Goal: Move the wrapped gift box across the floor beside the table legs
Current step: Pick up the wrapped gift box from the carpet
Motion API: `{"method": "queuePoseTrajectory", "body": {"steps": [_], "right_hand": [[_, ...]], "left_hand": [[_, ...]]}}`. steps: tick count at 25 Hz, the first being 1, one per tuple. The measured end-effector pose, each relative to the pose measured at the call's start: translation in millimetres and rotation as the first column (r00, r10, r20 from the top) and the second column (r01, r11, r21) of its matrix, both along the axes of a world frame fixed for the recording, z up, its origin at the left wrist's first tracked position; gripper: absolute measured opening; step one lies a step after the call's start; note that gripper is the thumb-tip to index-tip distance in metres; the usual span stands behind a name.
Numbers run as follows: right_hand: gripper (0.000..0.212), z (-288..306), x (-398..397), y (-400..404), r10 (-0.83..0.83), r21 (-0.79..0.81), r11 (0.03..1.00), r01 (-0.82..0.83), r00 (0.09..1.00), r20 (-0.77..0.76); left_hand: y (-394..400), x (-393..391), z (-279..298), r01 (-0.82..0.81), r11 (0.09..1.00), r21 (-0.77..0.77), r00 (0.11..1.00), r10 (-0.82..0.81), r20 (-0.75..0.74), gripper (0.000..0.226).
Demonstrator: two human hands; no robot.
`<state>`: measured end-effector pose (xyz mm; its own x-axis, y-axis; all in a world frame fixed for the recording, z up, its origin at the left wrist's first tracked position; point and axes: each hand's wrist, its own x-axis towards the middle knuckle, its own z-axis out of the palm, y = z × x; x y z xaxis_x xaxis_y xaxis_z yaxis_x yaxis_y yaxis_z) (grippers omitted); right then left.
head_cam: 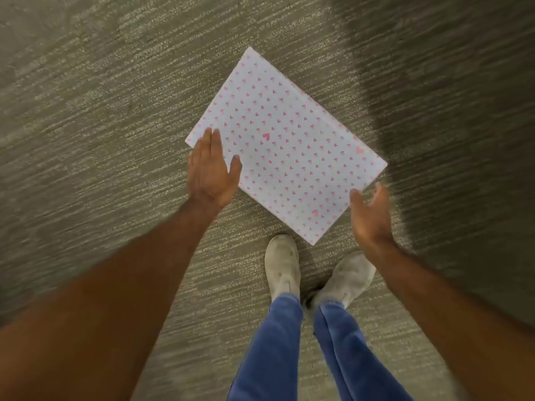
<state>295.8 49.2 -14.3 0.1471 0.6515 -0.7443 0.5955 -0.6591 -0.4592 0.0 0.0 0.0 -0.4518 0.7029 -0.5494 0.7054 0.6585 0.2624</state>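
The wrapped gift box, flat and covered in white paper with small pink hearts, lies turned at an angle on the carpet. My left hand is spread with fingers apart over the box's near-left corner; whether it touches the paper I cannot tell. My right hand is open, palm turned inward, beside the box's near-right edge and slightly apart from it. Neither hand grips the box.
Grey striped carpet surrounds the box. My two feet in pale shoes and blue trousers stand just behind the box's nearest corner. A dark shadowed area covers the floor on the right. No table legs are in view.
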Motion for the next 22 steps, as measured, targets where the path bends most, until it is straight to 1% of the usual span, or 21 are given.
{"method": "queuePoseTrajectory", "body": {"steps": [5, 9, 11, 13, 15, 18, 20, 22], "right_hand": [[0.067, -45.9, -0.2, -12.8, -0.119, 0.011, 0.993, 0.12, 0.99, -0.071], [0.064, -61.9, 1.9, -19.4, -0.159, -0.027, 0.987, 0.157, 0.982, -0.1], [0.059, -66.9, 3.6, -22.3, -0.171, -0.059, 0.984, 0.165, 0.979, -0.11], [0.045, -69.7, 3.7, -22.7, -0.186, -0.078, 0.981, 0.177, 0.976, -0.118], [0.034, -68.7, 2.8, -20.6, -0.244, -0.12, 0.966, 0.229, 0.961, -0.131], [0.03, -60.9, 0.7, -12.5, -0.36, -0.193, 0.925, 0.328, 0.919, -0.159], [0.03, -53.8, 5.4, -7.0, -0.383, -0.192, 0.916, 0.353, 0.911, -0.153], [0.031, -42.9, 14.7, -3.0, -0.396, -0.172, 0.912, 0.371, 0.907, -0.144]], "left_hand": [[22.6, -23.2, -45.4, -0.004, 1.0, 0.027, 0.997, 0.007, -0.083, 0.076], [37.0, -36.4, -62.7, -0.061, 0.994, 0.086, 0.994, 0.068, -0.08, 0.077], [45.2, -43.4, -68.6, -0.13, 0.987, 0.099, 0.988, 0.138, -0.073, 0.074], [53.3, -48.5, -72.9, -0.249, 0.965, 0.084, 0.966, 0.254, -0.053, 0.071], [61.3, -54.0, -74.0, -0.393, 0.919, 0.046, 0.92, 0.393, 0.002, 0.074], [65.5, -57.5, -68.8, -0.538, 0.842, -0.027, 0.836, 0.538, 0.107, 0.086], [62.3, -51.9, -62.0, -0.579, 0.814, -0.046, 0.804, 0.579, 0.138, 0.086], [57.5, -39.8, -53.2, -0.583, 0.813, -0.011, 0.801, 0.577, 0.16, 0.076]]}}
